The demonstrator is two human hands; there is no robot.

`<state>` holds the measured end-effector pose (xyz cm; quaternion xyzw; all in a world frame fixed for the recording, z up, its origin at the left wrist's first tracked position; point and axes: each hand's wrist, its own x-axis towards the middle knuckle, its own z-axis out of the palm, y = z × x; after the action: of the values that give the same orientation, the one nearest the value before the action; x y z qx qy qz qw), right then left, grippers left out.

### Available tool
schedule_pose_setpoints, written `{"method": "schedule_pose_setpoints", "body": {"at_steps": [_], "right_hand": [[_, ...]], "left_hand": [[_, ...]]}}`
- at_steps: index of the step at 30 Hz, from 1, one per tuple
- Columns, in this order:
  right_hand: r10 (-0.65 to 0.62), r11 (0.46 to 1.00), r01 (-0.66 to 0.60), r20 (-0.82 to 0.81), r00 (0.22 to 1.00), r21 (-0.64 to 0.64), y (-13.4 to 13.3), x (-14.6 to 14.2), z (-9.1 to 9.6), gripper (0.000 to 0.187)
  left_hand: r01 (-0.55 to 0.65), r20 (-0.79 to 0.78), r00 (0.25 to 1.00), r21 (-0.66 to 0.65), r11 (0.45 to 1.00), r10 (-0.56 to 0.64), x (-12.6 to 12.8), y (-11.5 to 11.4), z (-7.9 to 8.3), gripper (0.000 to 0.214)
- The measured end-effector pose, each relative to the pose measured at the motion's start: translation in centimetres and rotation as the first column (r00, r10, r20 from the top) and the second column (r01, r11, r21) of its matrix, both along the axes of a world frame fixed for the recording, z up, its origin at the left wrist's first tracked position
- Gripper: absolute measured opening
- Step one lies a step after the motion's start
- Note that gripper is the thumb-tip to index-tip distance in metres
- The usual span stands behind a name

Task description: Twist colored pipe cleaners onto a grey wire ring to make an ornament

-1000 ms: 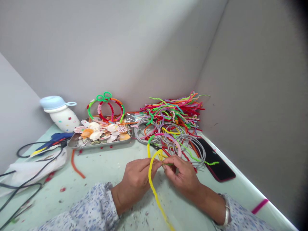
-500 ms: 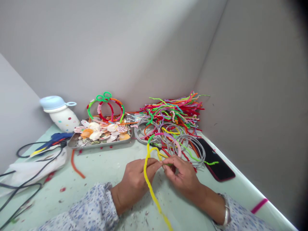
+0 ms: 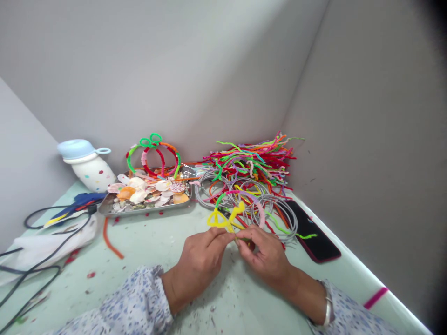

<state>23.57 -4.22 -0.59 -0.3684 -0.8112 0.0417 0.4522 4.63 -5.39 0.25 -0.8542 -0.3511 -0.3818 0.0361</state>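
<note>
My left hand (image 3: 199, 256) and my right hand (image 3: 265, 256) are closed in pinches, fingertips meeting at the middle of the table. Between them is a fuzzy yellow pipe cleaner (image 3: 239, 209), which loops and crosses just beyond the fingers. A ring (image 3: 261, 216) wrapped in green, magenta, purple and pink pipe cleaner arches up behind the fingertips; my right thumb and forefinger pinch its lower part. The fingers hide the exact spot where yellow meets ring. Just behind lie several coils of grey wire (image 3: 295, 218).
A metal tray (image 3: 139, 213) of seashells holds two wrapped rings (image 3: 178, 160) with green loops. Behind the coils is a heap of coloured pipe cleaners (image 3: 258, 160). A phone (image 3: 319, 239) lies right; a bottle (image 3: 92, 172), black cables (image 3: 52, 253) and a plastic bag (image 3: 78, 237) are left.
The yellow pipe cleaner's long tail, which hung over my left hand toward the table's front, has swung up and away and now loops beyond my fingers. Both hands stay almost in place.
</note>
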Motion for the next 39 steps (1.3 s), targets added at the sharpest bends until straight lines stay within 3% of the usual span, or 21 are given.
{"method": "schedule_pose_setpoints", "body": {"at_steps": [7,27,39], "right_hand": [[-0.028,0.998,0.026,0.046,0.999,0.058,-0.16,0.04,-0.04,0.009],[-0.081,0.981,0.063,0.092,0.992,0.185,-0.15,0.01,-0.18,0.007],[-0.037,0.979,0.001,0.174,0.984,0.203,-0.06,0.26,-0.19,0.007]], "left_hand": [[-0.016,-0.015,1.000,-0.146,0.989,0.014,0.31,-0.10,0.11,0.023],[-0.057,0.033,0.997,-0.202,0.978,0.064,0.57,-0.03,0.07,0.016],[-0.038,0.006,0.999,-0.364,0.931,0.044,0.68,-0.28,0.52,0.019]]}}
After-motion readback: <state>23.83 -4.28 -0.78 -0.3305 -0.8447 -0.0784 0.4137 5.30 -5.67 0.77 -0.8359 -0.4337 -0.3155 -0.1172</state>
